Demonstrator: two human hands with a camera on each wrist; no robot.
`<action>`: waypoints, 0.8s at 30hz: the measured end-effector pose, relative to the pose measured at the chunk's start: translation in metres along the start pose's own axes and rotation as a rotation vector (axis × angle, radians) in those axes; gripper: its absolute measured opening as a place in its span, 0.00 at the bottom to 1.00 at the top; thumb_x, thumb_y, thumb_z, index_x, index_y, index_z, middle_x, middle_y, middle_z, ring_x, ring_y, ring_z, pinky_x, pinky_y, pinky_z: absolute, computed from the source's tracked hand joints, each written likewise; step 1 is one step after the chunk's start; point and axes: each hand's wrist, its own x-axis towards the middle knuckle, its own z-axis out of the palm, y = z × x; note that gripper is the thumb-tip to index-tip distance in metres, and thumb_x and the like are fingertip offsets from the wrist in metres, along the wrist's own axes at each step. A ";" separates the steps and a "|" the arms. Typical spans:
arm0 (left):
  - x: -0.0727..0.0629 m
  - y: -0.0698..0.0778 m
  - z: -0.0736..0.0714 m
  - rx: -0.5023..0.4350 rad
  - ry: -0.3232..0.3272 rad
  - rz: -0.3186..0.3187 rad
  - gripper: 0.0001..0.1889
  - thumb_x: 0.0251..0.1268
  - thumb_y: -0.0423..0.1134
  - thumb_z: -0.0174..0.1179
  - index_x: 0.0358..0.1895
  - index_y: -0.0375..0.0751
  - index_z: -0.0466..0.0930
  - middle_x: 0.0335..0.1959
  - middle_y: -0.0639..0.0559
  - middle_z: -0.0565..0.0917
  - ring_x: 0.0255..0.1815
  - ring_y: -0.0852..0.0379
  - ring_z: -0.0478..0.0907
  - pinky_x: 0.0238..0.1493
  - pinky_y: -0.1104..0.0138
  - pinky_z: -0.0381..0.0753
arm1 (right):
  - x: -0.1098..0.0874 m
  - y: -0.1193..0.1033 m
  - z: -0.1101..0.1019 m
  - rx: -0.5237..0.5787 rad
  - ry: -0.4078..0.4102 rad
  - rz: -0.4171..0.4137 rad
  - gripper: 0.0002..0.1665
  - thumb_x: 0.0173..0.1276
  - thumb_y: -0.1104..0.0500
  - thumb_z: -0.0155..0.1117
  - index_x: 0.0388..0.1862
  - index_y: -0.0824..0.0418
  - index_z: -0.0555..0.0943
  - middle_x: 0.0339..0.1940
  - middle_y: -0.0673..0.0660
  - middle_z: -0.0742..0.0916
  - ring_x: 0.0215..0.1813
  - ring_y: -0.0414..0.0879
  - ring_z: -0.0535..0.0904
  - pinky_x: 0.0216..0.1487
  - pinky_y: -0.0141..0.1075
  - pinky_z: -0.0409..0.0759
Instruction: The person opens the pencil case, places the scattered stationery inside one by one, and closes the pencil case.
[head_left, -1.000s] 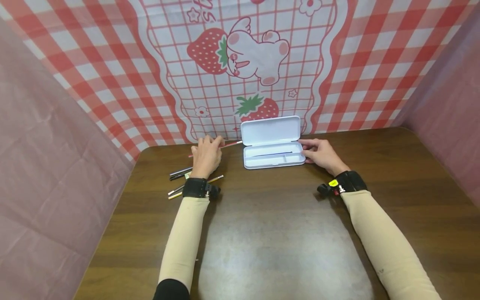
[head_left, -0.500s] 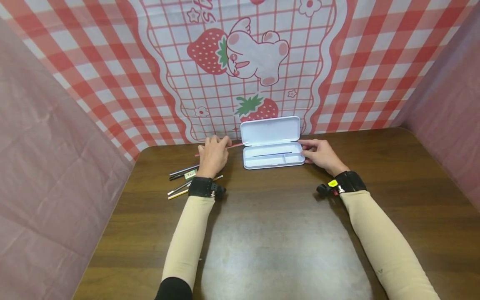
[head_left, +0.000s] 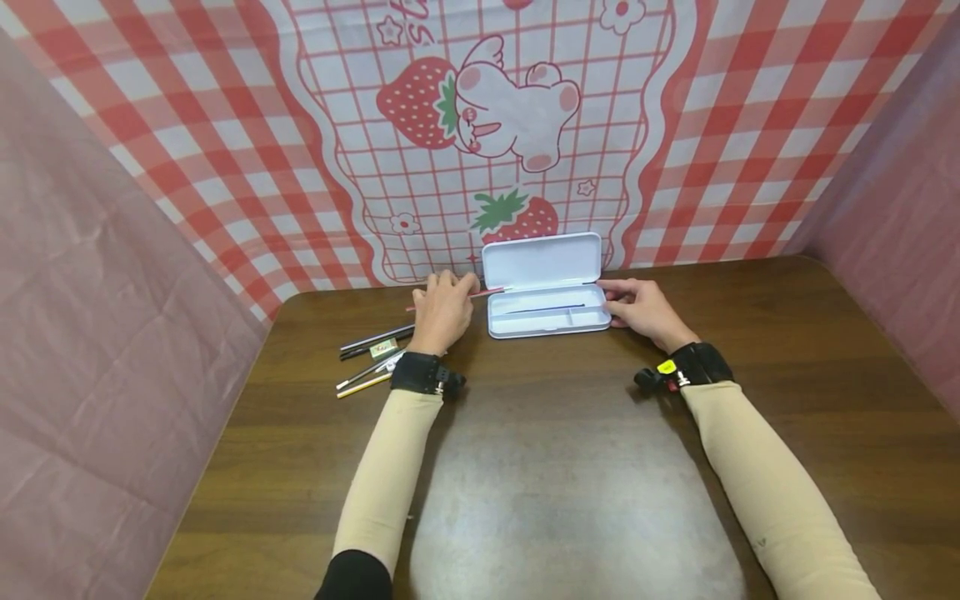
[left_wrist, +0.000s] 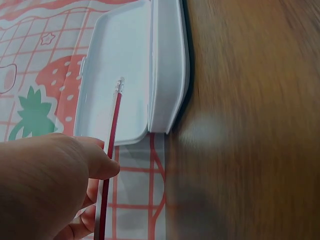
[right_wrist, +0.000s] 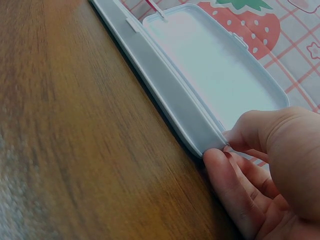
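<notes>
My left hand [head_left: 444, 312] pinches a red pencil [left_wrist: 114, 117] between thumb and fingers. The pencil's eraser end points right and overlaps the raised lid of the white pencil case [head_left: 542, 260] in the head and left wrist views. This case lies wide open at the back of the table, with a slim blue pencil [head_left: 551, 307] in its long compartment. At its right end, my right hand [head_left: 645, 310] grips the case, thumb at the rim and fingers against the end wall [right_wrist: 212, 142].
Left of the case, several pencils and pens lie loosely together, including a yellow pencil [head_left: 363, 386], partly hidden by my left wrist. Among them sits a small eraser with a printed sleeve [head_left: 384, 348]. A red-and-white strawberry cloth [head_left: 420, 200] hangs right behind the table.
My left hand has moved right with the red pencil, bringing its eraser end over the case's left side. More of the printed eraser now shows. My right hand stays at the case.
</notes>
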 end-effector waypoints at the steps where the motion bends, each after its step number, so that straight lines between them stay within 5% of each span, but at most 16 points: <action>1: 0.001 0.001 0.001 0.002 -0.002 0.003 0.12 0.81 0.34 0.62 0.61 0.51 0.84 0.59 0.40 0.85 0.60 0.39 0.78 0.57 0.45 0.76 | 0.000 0.000 0.000 0.002 0.002 -0.002 0.31 0.84 0.66 0.65 0.82 0.67 0.76 0.63 0.66 0.79 0.41 0.31 0.78 0.42 0.22 0.87; 24: 0.009 0.044 0.015 0.051 -0.040 0.077 0.16 0.84 0.34 0.58 0.65 0.56 0.83 0.56 0.44 0.84 0.55 0.43 0.77 0.50 0.54 0.70 | 0.002 0.002 -0.001 -0.012 -0.005 0.018 0.31 0.85 0.65 0.64 0.84 0.66 0.75 0.66 0.66 0.78 0.42 0.33 0.78 0.42 0.21 0.86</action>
